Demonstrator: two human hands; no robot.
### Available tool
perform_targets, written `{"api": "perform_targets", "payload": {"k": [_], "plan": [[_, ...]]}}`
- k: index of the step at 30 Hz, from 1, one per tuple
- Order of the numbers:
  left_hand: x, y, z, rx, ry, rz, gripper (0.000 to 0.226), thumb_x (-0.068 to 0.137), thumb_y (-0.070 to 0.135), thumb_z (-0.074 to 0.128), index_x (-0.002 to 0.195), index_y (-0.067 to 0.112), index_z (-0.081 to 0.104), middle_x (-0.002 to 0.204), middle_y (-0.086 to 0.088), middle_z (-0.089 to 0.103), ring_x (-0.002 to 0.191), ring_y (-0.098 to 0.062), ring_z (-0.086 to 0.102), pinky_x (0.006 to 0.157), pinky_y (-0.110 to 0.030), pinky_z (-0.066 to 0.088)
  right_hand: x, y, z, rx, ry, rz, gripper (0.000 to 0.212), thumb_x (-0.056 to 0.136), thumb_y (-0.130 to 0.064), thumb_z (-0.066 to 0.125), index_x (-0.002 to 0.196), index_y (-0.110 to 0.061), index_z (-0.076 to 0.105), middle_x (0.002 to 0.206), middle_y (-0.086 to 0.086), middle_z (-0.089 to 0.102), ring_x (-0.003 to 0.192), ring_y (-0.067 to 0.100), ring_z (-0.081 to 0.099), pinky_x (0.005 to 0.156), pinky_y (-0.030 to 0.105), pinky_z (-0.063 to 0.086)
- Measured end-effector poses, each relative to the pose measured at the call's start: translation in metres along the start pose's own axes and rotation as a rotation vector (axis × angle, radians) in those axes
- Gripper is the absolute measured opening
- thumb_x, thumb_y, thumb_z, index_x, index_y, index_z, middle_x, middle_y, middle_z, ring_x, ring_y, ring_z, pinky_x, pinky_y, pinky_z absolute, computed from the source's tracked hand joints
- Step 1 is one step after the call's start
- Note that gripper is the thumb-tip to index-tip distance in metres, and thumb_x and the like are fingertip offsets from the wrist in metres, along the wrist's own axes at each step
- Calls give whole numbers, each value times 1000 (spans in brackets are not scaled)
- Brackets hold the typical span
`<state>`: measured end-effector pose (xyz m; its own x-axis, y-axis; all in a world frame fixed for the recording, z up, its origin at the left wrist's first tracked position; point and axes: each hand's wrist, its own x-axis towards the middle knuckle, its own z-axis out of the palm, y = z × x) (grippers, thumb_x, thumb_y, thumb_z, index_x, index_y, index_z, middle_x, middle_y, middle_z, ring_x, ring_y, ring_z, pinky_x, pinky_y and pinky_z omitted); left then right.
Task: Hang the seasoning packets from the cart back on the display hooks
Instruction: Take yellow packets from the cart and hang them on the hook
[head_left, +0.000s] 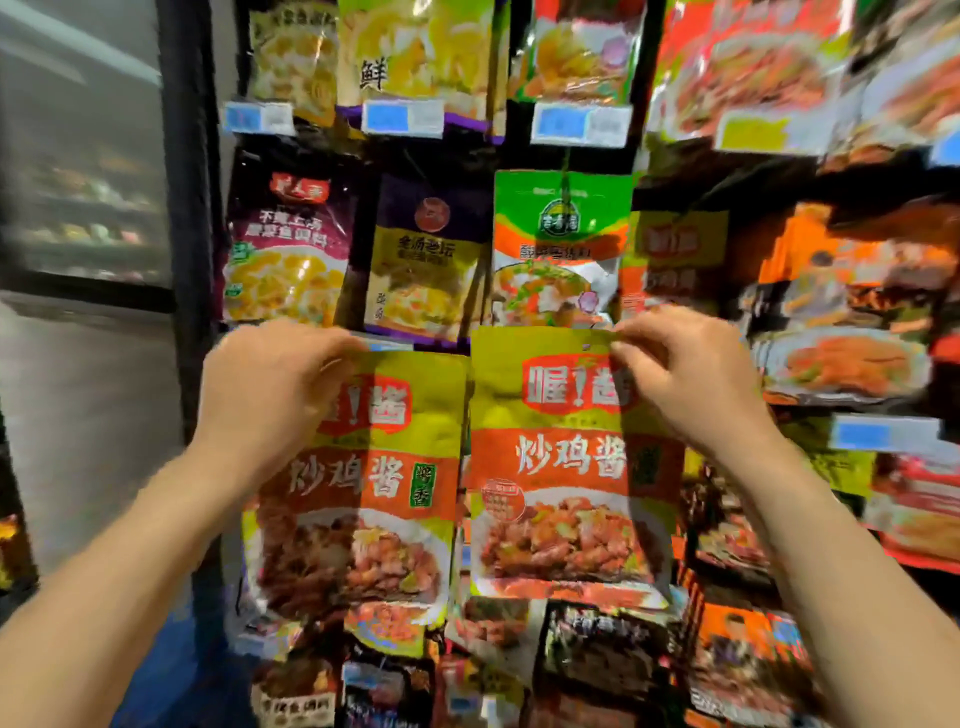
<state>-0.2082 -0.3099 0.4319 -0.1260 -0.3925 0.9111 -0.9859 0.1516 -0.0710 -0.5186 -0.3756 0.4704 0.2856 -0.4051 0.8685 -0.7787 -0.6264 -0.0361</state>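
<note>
Two packets up at once: your left hand (270, 384) pinches the left packet (358, 493) by its top edge, your right hand (685, 374) nips the right packet (566, 467) beside its hang hole. They look light, floppy and slick, so keep hold up top. Hanging rows crowd every side, with little room.

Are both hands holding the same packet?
No, the left hand grips the top of one yellow-and-orange packet and the right hand pinches a second matching packet beside it.
</note>
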Motion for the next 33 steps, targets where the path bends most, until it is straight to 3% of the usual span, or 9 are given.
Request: {"api": "perform_targets", "payload": {"k": [6, 12, 16, 20, 23, 26, 30, 33], "plan": [[55, 69, 35, -229, 83, 70, 21, 82, 30, 57, 95, 21, 71, 85, -5, 71, 76, -32, 62, 60, -37, 45, -6, 63, -70, -120, 74, 58, 27, 79, -29, 55, 90, -11, 71, 94, 9, 71, 90, 27, 65, 76, 29, 43], [89, 134, 67, -438, 153, -1, 23, 77, 23, 58, 95, 18, 72, 91, -8, 72, 83, -31, 65, 69, -43, 52, -3, 116, -121, -155, 139, 119, 11, 82, -20, 66, 91, -15, 71, 93, 6, 72, 89, 26, 66, 78, 36, 50], [113, 167, 80, -567, 184, -52, 24, 74, 3, 70, 94, 17, 73, 93, -5, 72, 87, -24, 65, 77, -40, 53, 20, 139, -145, -115, 220, 113, 13, 80, -20, 67, 93, -22, 63, 85, 5, 69, 78, 28, 64, 73, 41, 51], [136, 178, 86, -516, 200, -71, 29, 73, -2, 71, 92, 20, 74, 93, -1, 72, 88, -21, 66, 79, -31, 51, 53, 155, -151, -106, 290, 110, 14, 78, -19, 70, 87, -17, 60, 77, -1, 59, 78, 28, 61, 70, 37, 46], [146, 176, 86, -466, 200, -53, 29, 72, 0, 72, 90, 22, 74, 91, -1, 72, 86, -24, 65, 76, -41, 53, 77, 162, -140, -79, 306, 160, 27, 76, -20, 71, 88, -16, 47, 75, -5, 53, 78, 26, 58, 68, 41, 47], [153, 173, 89, -360, 222, 21, 21, 74, 12, 65, 89, 23, 74, 86, -1, 73, 78, -27, 63, 67, -40, 49, 101, 172, -122, 28, 320, 269, 37, 74, -19, 74, 90, -14, 41, 70, -9, 44, 74, 24, 52, 63, 38, 42], [166, 154, 92, -308, 233, 60, 21, 76, 25, 58, 89, 23, 74, 84, 1, 73, 73, -25, 62, 65, -41, 48, 129, 182, -99, 214, 344, 421, 49, 68, -26, 80, 94, -14, 41, 88, 4, 55, 82, 26, 54, 71, 41, 44], [174, 140, 93, -256, 277, 105, 23, 80, 32, 57, 89, 21, 75, 83, -1, 73, 70, -26, 63, 61, -44, 49, 144, 190, -76, 237, 319, 483, 50, 69, -27, 81, 93, -16, 38, 95, 4, 52, 90, 26, 53, 73, 37, 42]]}}
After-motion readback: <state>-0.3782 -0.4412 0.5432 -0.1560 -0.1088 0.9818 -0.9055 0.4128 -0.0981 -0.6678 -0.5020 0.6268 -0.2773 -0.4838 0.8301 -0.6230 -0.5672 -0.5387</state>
